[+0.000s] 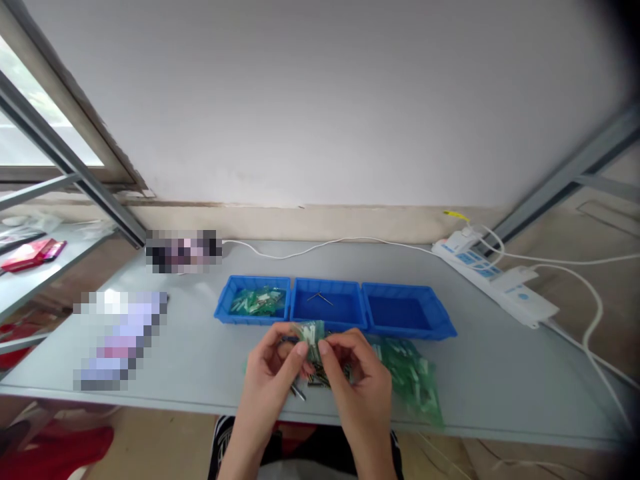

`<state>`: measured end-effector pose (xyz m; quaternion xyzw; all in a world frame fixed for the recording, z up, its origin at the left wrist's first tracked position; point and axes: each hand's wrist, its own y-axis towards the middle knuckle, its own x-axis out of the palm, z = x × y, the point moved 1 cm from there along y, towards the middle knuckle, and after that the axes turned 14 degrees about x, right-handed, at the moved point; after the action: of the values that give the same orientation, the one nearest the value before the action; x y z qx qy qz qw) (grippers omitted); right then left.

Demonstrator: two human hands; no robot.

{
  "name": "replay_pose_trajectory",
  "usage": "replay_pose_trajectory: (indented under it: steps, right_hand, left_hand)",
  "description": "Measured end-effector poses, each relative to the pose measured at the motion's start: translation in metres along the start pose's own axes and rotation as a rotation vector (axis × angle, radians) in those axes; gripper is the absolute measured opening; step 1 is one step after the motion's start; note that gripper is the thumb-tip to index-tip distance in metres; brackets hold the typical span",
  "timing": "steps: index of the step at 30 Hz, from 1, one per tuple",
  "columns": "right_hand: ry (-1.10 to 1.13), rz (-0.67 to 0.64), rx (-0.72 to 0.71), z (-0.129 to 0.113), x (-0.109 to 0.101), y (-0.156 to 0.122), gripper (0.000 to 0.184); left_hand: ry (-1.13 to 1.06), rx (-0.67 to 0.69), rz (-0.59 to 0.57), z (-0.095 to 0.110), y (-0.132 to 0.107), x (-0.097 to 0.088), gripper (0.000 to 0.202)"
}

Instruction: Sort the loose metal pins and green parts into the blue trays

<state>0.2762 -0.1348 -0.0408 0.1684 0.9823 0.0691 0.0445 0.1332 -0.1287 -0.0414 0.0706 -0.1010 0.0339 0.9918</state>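
Note:
Between my left hand [275, 363] and my right hand [357, 367] is a small green-tinted clear plastic bag [313, 331], pinched by thumb and fingers on both sides. Something pale shows inside the bag. Below it, partly hidden by my hands, lies a pile of metal pins or screws [320, 380] on the table. To the right of my right hand rests a larger heap of green plastic bags [413, 380]. Just beyond my hands stand three blue trays: the left tray [219, 308] holds several green bags, the middle tray [327, 317] has thin metal pieces, and the right tray [405, 317] shows a bare bottom.
A white power strip [500, 283] with plugs and cables runs along the right side of the grey table [200, 367]. A white cable [300, 252] crosses the back. Two blurred-out items lie at the left. Metal posts [65, 150] rise at both ends.

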Motion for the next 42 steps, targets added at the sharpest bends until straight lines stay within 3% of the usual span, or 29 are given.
replay_pose_trajectory:
  steps: [5,12,18,22,29,35,38,42]
  right_hand:
    - [0.005,0.024,0.014,0.002,-0.005,0.000,0.022]
    - [0.123,-0.174,0.265,0.016,0.000,-0.005,0.024]
    - [0.196,-0.188,0.403,0.021,0.000,-0.002,0.038]
    - [0.139,-0.164,0.325,0.016,0.001,-0.001,0.039]
    - [0.076,-0.115,0.245,0.014,0.005,-0.001,0.032]
    - [0.125,-0.051,0.242,0.017,-0.003,-0.002,0.028]
    - [0.172,-0.088,0.242,0.015,-0.006,-0.002,0.034]
    - [0.187,-0.039,0.231,0.018,-0.006,-0.003,0.021]
  left_hand:
    - [0.081,-0.014,-0.039,-0.006,0.001,-0.002,0.051]
    - [0.090,0.045,-0.011,-0.002,0.001,-0.001,0.052]
    - [0.141,0.055,-0.062,0.005,0.003,0.002,0.056]
    - [0.198,0.115,-0.047,0.003,0.004,-0.001,0.056]
    - [0.201,0.161,0.020,0.006,0.003,-0.010,0.037]
    - [0.047,0.054,-0.054,0.011,-0.002,-0.005,0.040]
    - [-0.001,0.071,-0.056,0.010,0.000,-0.002,0.044]
    - [-0.004,0.101,-0.072,0.008,0.003,0.001,0.033]
